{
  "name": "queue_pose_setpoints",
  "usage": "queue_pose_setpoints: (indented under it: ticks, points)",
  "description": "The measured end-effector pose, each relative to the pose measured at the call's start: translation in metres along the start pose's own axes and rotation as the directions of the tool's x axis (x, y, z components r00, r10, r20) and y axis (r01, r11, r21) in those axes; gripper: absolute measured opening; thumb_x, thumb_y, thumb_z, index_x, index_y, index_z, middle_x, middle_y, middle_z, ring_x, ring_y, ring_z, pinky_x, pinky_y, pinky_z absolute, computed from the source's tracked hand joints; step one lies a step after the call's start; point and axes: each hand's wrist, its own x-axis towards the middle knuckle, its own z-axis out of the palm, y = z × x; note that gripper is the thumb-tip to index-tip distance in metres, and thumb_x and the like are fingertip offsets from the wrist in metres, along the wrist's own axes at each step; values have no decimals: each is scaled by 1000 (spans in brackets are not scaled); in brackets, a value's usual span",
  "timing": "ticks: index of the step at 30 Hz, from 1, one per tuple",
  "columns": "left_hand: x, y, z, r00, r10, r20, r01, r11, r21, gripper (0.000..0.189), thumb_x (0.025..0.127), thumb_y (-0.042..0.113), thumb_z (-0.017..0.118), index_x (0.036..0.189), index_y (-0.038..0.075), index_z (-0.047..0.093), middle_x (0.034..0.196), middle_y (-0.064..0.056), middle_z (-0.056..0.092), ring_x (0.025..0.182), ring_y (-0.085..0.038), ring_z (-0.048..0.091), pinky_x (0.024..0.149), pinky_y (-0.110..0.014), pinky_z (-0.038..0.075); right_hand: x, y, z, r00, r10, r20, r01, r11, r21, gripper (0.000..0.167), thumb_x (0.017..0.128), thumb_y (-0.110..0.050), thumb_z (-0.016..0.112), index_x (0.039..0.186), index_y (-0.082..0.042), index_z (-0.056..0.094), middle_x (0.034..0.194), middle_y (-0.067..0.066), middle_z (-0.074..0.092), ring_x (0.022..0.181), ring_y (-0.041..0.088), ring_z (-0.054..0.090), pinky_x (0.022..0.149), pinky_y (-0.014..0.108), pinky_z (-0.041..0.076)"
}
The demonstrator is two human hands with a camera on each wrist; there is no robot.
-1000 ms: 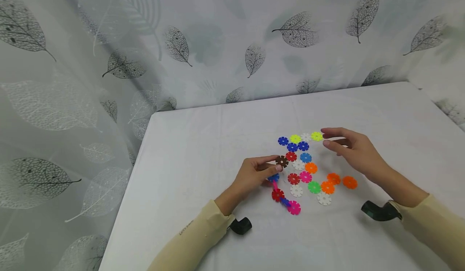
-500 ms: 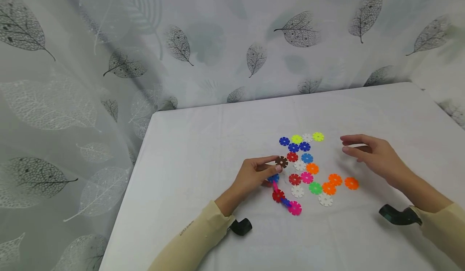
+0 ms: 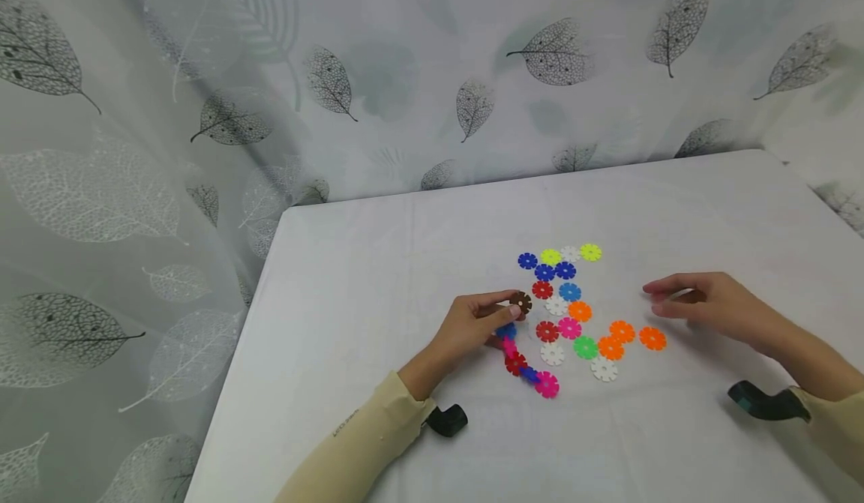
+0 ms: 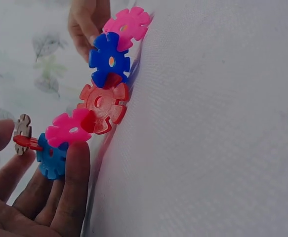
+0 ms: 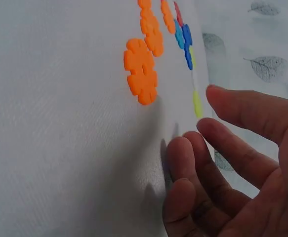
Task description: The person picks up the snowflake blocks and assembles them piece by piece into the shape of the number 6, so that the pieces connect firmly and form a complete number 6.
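Note:
My left hand [image 3: 467,329] pinches a brown snowflake disc [image 3: 523,300] between thumb and forefinger. That disc ends a chain of slotted plastic discs. In the left wrist view the chain runs through a red disc seen edge-on [image 4: 27,143], a light blue disc [image 4: 51,160] against the fingers, a pink disc [image 4: 67,127], a red disc [image 4: 106,106], a dark blue disc [image 4: 109,59] and a pink disc [image 4: 128,27]. My right hand [image 3: 715,306] holds nothing, its fingers loosely bent, to the right of an orange disc [image 3: 652,339].
Loose discs lie on the white table [image 3: 378,263] between the hands: several orange ones [image 3: 610,348], a green disc [image 3: 585,348], white ones [image 3: 604,369], blue ones [image 3: 544,272] and a yellow disc [image 3: 590,252]. A leaf-patterned curtain [image 3: 405,76] hangs behind and at the left.
My right hand has moved away from the yellow disc at the back, rightward and toward me. The left hand keeps hold of the chain in nearly the same place.

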Motion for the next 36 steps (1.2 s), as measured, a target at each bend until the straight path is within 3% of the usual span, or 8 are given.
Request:
queue_pose_setpoints:
  ticks: [6, 11, 28, 36]
  points:
    - [1, -1, -2, 1000, 5, -9, -5, 1000, 12, 35, 99, 25, 67, 134, 20, 69, 120, 2, 72, 104, -15, 67, 69, -36, 60, -2, 4, -4, 992, -51, 115, 58, 996, -63, 53, 86, -29, 82, 127, 0, 67, 113, 9, 70, 87, 17, 64, 72, 26, 55]
    - [1, -2, -4, 1000, 22, -6, -22, 1000, 19, 37, 100, 23, 66, 136, 18, 67, 119, 1, 73, 107, -14, 67, 71, -35, 60, -3, 2, -4, 979, -105, 173, 116, 992, -56, 46, 83, -20, 84, 121, -1, 70, 107, 4, 69, 81, 14, 63, 73, 26, 54]
    - [-1, 2, -2, 999, 2, 42, 0, 999, -49, 38, 98, 21, 69, 136, 19, 67, 122, 0, 70, 105, -17, 67, 72, -37, 60, -2, -10, 8, 973, -60, 224, 93, 986, -141, 27, 78, -16, 87, 101, -11, 72, 94, -3, 67, 82, 18, 58, 68, 27, 53]
    - [-3, 4, 0, 999, 6, 54, -4, 999, -50, 38, 98, 21, 69, 136, 19, 67, 124, 0, 69, 107, -18, 67, 73, -40, 60, -1, -19, 13, 970, -75, 230, 111, 983, -145, 19, 83, -16, 83, 98, -14, 70, 89, -3, 64, 81, 18, 57, 68, 26, 53]
